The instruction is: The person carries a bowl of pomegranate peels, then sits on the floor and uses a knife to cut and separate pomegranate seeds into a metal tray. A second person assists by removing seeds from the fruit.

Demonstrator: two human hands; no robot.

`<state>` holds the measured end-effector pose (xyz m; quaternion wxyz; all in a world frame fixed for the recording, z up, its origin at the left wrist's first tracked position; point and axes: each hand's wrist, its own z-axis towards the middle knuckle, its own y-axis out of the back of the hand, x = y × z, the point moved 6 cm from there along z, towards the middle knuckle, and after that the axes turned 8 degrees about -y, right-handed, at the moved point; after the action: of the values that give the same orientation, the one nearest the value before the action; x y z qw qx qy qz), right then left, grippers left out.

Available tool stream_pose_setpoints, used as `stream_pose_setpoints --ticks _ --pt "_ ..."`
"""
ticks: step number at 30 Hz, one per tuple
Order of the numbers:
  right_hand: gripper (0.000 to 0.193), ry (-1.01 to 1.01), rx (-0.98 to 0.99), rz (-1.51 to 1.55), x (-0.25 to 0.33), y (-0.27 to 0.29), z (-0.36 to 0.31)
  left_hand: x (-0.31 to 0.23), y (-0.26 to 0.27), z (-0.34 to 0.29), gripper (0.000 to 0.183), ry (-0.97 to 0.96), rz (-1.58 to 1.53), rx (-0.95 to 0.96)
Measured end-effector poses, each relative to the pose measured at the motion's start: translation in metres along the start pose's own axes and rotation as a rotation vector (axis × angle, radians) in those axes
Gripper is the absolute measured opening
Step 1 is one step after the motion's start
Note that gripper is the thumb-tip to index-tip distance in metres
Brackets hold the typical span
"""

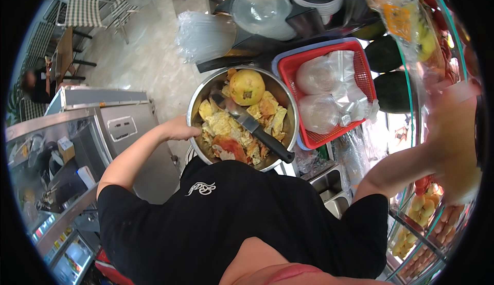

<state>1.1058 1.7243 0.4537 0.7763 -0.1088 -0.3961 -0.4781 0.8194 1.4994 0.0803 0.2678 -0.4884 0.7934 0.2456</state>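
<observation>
Bowl [292, 111] with torn peel [222, 124] stands close before the person's black shirt [247, 218], its left rim pinched by the fingers of the left hand [181, 129], while the right hand [455, 125] is blurred at far right, so its fingers' state cannot be told. Loose across the peel beside a whole yellow fruit [247, 86] lies a knife [250, 123], its black handle jutting over the near rim, where a bump or one-handed tilt could spill it.
</observation>
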Motion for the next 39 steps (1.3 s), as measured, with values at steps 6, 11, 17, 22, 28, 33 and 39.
stream_pose_setpoints --ticks 6,11,17,22,28,33,39 --pt "0.071 -0.348 0.477 0.114 -0.088 -0.136 -0.124 0.020 -0.001 0.019 0.030 -0.121 0.099 -0.050" --pt "0.072 -0.216 0.813 -0.324 -0.121 -0.253 -0.181 0.074 0.007 0.026 0.044 -0.003 0.036 0.015" --pt "0.096 -0.274 0.724 -0.665 -0.190 -0.279 -0.206 0.090 0.009 0.038 0.034 0.015 0.071 0.069" --pt "0.079 -0.308 0.742 0.075 -0.123 -0.185 -0.154 0.130 0.018 0.066 0.029 -0.029 0.025 0.133" --pt "0.025 -0.342 -0.171 -0.224 0.076 0.139 -0.075 0.133 0.015 0.044 0.030 0.006 -0.061 0.074" --pt "0.032 -0.291 -0.875 -1.453 0.189 0.416 -0.095 0.129 0.011 0.058 0.034 -0.003 -0.014 0.131" --pt "0.032 -0.471 -1.021 -1.740 0.143 0.451 -0.051 0.078 -0.008 0.017 0.039 0.025 0.016 0.111"
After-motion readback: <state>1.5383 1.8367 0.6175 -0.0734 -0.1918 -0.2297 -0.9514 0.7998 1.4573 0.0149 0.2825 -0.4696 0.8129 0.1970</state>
